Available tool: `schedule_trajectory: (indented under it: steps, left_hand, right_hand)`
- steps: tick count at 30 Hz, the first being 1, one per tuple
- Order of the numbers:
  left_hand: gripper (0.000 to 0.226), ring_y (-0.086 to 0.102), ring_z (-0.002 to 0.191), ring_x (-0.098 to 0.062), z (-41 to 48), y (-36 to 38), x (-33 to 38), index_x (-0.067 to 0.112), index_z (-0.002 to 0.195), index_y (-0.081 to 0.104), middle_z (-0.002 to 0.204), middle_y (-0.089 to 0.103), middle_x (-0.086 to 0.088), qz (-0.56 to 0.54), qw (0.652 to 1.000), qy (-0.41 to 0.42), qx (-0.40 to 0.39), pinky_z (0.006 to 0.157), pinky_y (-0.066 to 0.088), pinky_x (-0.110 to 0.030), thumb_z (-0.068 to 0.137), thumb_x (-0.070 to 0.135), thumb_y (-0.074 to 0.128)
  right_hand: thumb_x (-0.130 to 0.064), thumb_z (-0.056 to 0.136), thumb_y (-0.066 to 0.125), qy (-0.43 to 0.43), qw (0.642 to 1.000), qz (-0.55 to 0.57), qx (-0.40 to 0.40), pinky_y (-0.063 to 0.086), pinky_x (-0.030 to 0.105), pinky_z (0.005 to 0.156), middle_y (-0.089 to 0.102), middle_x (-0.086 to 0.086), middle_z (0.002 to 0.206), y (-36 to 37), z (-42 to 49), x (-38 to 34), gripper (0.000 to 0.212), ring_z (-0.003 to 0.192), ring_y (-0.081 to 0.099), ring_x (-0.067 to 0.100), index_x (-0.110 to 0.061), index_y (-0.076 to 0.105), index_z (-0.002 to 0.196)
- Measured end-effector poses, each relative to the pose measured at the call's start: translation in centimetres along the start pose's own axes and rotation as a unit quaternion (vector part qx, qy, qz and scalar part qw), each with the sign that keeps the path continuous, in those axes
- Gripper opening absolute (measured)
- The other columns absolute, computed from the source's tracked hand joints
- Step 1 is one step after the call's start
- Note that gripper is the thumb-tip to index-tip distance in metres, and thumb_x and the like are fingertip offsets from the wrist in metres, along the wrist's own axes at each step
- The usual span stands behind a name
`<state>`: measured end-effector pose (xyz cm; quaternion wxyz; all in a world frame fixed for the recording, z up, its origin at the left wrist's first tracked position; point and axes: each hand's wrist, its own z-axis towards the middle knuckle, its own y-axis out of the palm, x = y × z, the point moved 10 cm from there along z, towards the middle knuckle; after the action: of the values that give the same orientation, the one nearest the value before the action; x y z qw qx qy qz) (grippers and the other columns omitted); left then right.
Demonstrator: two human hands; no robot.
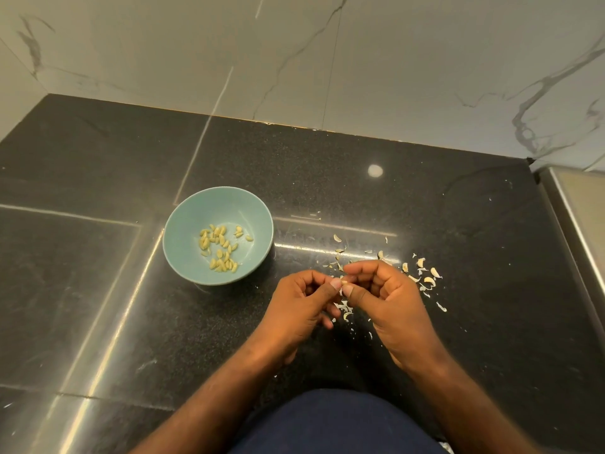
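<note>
— How is the seed held?
— A small pale seed [344, 282] is pinched between the fingertips of the left hand [302, 301] and the right hand [384, 291], which are brought together just above the table [458, 224].
— And its handling?
— It is judged light, slick and brittle, so it is best gripped by the edges. Husks [425, 276] are scattered beside the hands, and kernels [221, 247] lie in the green bowl [183, 224].

A teal bowl [183, 224] holding a small heap of pale peeled seeds [220, 247] sits on the speckled black stone counter [98, 290], with empty husks [429, 281] scattered to its right, a veined white marble wall [393, 60] behind and a steel rim [576, 217] at the far right.
</note>
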<state>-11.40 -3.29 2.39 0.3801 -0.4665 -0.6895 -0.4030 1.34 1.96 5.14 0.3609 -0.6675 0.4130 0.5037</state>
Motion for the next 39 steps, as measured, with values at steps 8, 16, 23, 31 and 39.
schedule_trajectory:
  steps: [8, 16, 23, 31, 39]
  left_hand:
    - [0.012, 0.064, 0.066, -0.015, 0.2, -0.3, 0.1, 0.005, 0.095, 0.07, 0.08, 0.071, -0.005, 0.004, 1.0, 0.015, 0.026, 0.055, 0.05, -0.023, 0.089, 0.014, 0.072]
    - [0.011, 0.065, 0.069, -0.013, 0.3, -0.5, -0.3, 0.005, 0.098, 0.071, 0.083, 0.073, -0.004, -0.004, 1.0, 0.011, 0.024, 0.057, 0.05, -0.023, 0.09, 0.013, 0.07]
    - [0.013, 0.064, 0.068, -0.014, 0.4, 0.2, -0.5, 0.003, 0.103, 0.071, 0.082, 0.073, -0.007, -0.017, 1.0, 0.008, 0.009, 0.058, 0.051, -0.023, 0.093, 0.007, 0.064]
    - [0.014, 0.066, 0.068, -0.012, 0.5, 0.1, 0.0, 0.005, 0.098, 0.07, 0.076, 0.071, -0.001, 0.063, 0.997, 0.048, 0.024, 0.066, 0.055, -0.023, 0.097, 0.013, 0.059]
    - [0.026, 0.067, 0.07, -0.008, 0.3, 0.4, 0.6, 0.017, 0.091, 0.068, 0.076, 0.07, 0.002, 0.128, 0.99, 0.063, 0.004, 0.066, 0.053, -0.019, 0.095, 0.037, 0.053]
  right_hand:
    - [-0.006, 0.097, 0.061, -0.001, 0.999, -0.013, 0.05, 0.051, 0.024, 0.094, 0.076, -0.008, 0.108, -1.2, -0.2, -0.1, 0.049, 0.108, 0.068, 0.005, -0.032, 0.051, 0.137]
    - [-0.024, 0.083, 0.073, 0.018, 0.999, -0.032, -0.001, 0.057, 0.03, 0.084, 0.076, -0.002, 0.095, -0.1, -0.4, 0.3, 0.02, 0.093, 0.072, 0.012, -0.02, 0.073, 0.102]
    - [-0.011, 0.093, 0.066, 0.015, 0.999, -0.035, 0.02, 0.053, 0.028, 0.073, 0.075, 0.004, 0.086, -0.7, 0.0, 0.9, 0.007, 0.08, 0.071, 0.016, -0.014, 0.072, 0.095]
    - [-0.018, 0.097, 0.062, 0.007, 0.997, -0.08, 0.018, 0.056, 0.033, 0.066, 0.071, 0.003, 0.079, -0.3, -0.2, 0.7, 0.012, 0.069, 0.066, 0.013, -0.013, 0.069, 0.089]
    - [-0.021, 0.096, 0.063, -0.006, 0.991, -0.134, 0.016, 0.058, 0.034, 0.072, 0.07, -0.006, 0.083, -0.2, -0.3, 0.3, 0.009, 0.075, 0.067, 0.01, -0.021, 0.069, 0.089]
